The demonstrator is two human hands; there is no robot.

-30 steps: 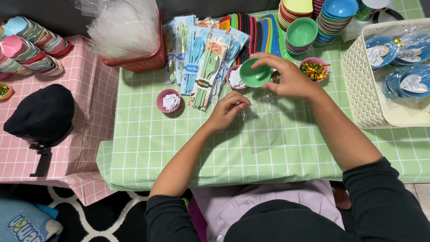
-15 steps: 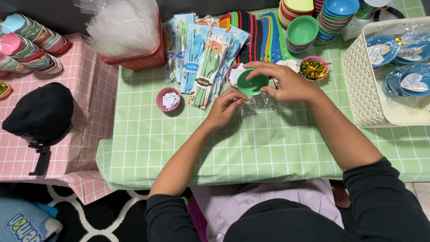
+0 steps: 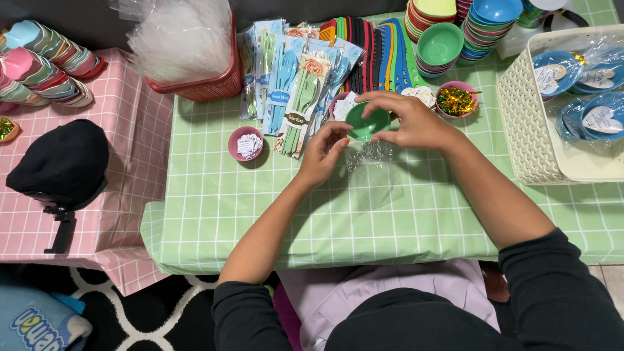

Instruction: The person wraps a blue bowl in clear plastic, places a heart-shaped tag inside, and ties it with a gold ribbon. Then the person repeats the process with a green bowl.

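Since a moment ago, both hands have brought the little green bowl (image 3: 367, 121) lower, down to the mouth of the clear bag (image 3: 372, 174). I use that bowl as my marker. Under it lies the green checked table (image 3: 260, 214). Far right of it stands the white basket (image 3: 520, 130). Behind it sit the stacked bowls (image 3: 441, 47). My right hand (image 3: 413, 120) curls its fingers around the bowl's rim. My left hand (image 3: 325, 153) pinches the bag's edge just below the bowl.
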